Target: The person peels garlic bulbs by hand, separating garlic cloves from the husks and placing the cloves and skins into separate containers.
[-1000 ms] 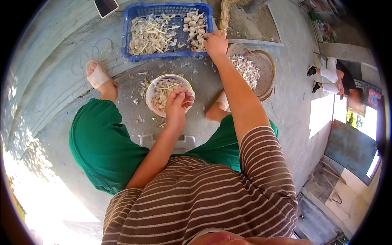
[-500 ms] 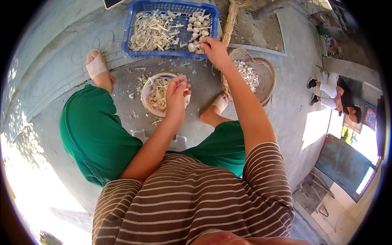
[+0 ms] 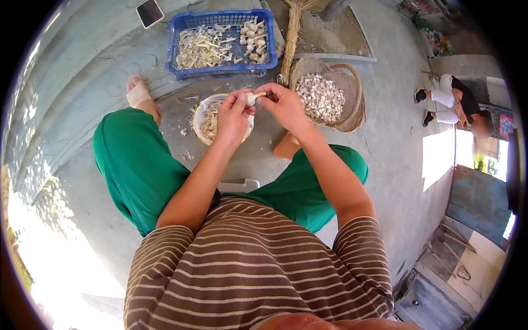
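Observation:
Between my two hands, above the right rim of the white bowl, is a garlic bulb with a short dry stem pointing right. My left hand grips the bulb from the left. The fingers of my right hand pinch its stem end. Beneath my left hand, the bowl holds papery garlic skins, partly covered by the hand. Ahead, a blue plastic crate contains dry stems and skins on its left and several whole bulbs on its right. A wicker basket of loose garlic cloves is right of my right hand.
A phone lies left of the crate. A straw broom rests between crate and basket. My feet are either side of the bowl, with scraps of skin on the concrete floor. Another person is off to the right.
My right hand has come back from the crate with a garlic bulb and met my left hand over the bowl. Both hands now hold the bulb. The view has shifted slightly.

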A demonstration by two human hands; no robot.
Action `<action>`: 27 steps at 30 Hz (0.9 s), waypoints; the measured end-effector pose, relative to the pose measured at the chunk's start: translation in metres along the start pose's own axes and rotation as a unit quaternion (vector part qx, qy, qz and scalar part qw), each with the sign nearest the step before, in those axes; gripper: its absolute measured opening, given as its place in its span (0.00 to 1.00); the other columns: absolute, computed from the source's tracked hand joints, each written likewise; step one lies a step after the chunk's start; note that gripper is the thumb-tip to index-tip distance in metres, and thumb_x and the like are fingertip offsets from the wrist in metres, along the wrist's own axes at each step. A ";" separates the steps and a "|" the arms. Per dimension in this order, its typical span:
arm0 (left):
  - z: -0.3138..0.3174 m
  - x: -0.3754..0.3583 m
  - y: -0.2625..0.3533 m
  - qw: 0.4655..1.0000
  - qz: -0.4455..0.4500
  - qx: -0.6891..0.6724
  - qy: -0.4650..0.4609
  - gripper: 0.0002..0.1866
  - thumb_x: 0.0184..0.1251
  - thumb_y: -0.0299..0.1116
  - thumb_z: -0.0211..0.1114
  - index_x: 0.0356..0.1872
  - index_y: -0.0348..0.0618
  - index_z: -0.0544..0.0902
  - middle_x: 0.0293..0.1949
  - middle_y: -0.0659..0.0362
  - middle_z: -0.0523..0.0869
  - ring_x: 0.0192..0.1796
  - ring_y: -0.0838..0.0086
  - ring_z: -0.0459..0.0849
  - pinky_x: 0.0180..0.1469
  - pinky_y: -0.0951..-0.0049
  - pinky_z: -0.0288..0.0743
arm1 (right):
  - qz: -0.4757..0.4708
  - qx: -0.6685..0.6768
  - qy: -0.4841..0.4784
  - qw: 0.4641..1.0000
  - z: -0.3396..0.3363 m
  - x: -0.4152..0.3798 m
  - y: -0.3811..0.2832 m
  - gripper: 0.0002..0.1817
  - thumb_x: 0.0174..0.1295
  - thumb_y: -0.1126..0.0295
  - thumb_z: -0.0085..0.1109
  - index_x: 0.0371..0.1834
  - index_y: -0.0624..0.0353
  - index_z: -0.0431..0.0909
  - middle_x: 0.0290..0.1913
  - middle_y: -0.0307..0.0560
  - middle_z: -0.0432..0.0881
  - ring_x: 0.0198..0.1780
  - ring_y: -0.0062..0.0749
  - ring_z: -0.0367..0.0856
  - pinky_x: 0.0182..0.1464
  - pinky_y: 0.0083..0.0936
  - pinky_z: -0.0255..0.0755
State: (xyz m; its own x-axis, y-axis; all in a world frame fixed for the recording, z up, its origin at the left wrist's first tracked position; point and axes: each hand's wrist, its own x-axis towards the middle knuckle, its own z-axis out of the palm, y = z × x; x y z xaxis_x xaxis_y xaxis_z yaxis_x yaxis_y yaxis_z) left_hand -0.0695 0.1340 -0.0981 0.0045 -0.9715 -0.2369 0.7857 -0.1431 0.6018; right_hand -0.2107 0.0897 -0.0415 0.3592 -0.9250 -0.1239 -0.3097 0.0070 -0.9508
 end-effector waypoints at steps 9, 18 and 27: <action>-0.006 -0.041 0.025 0.994 0.044 0.095 0.016 0.14 0.65 0.21 0.56 0.52 0.38 0.75 0.43 0.59 0.79 0.39 0.77 0.78 0.45 0.76 0.75 | 0.040 0.222 0.016 0.974 0.040 -0.021 -0.010 0.03 0.57 0.77 0.58 0.33 0.64 0.78 0.23 0.37 0.77 0.22 0.14 0.70 0.23 0.14 0.63; -0.020 -0.050 0.031 0.988 0.063 0.134 0.048 0.12 0.67 0.24 0.55 0.50 0.36 0.76 0.41 0.60 0.80 0.37 0.78 0.78 0.43 0.77 0.75 | 0.028 0.215 0.064 0.974 0.072 -0.017 -0.004 0.02 0.54 0.77 0.58 0.26 0.62 0.75 0.20 0.33 0.74 0.20 0.11 0.68 0.21 0.13 0.61; -0.030 -0.035 0.028 0.997 0.063 0.027 0.044 0.09 0.70 0.27 0.53 0.47 0.37 0.76 0.38 0.61 0.80 0.34 0.80 0.74 0.39 0.78 0.72 | 0.034 0.266 0.024 0.963 0.078 -0.013 -0.009 0.03 0.57 0.77 0.58 0.29 0.63 0.73 0.20 0.37 0.75 0.20 0.15 0.71 0.22 0.13 0.65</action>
State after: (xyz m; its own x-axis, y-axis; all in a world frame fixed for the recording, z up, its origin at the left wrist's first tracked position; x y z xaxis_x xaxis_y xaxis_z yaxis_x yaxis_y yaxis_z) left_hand -0.0287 0.1700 -0.0956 0.1570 -0.9626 -0.2207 0.7406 -0.0331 0.6711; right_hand -0.1438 0.1311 -0.0539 0.3099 -0.9316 -0.1900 0.1675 0.2502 -0.9536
